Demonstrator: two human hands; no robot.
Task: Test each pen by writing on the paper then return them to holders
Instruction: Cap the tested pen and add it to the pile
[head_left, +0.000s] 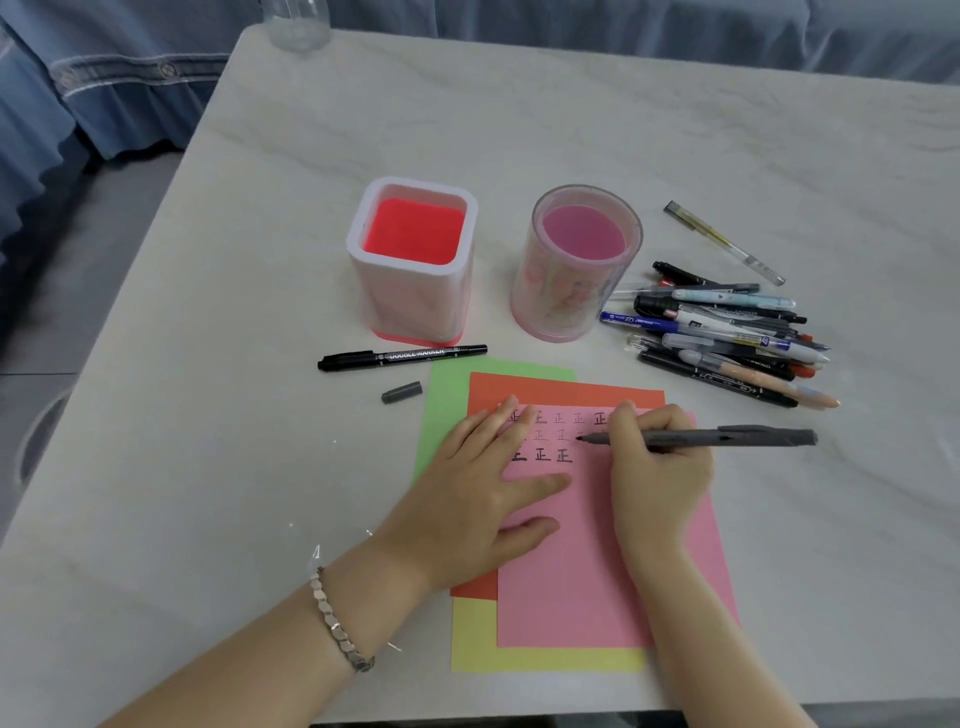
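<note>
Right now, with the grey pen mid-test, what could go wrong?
Fingers of the left hand lie over the written marks on the pink paper; fresh ink may smear.
The grey cap lies loose, apart from the grey pen in the right hand; the pen could go back uncapped.
The black marker lies outside the square holder; it may get retested.

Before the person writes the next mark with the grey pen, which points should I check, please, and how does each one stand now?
1. The left hand presses the pink paper flat: ok.
2. The right hand grips the grey pen: ok.
3. Pen uncapped, tip over the paper: ok. Tip touching the paper: cannot tell.
4. Bare pink space right of the last marks: ok.
5. The grey cap lies in sight on the table, left of the green sheet: ok.
6. The square holder and the round holder stand upright, no pen inside: ok.
</note>
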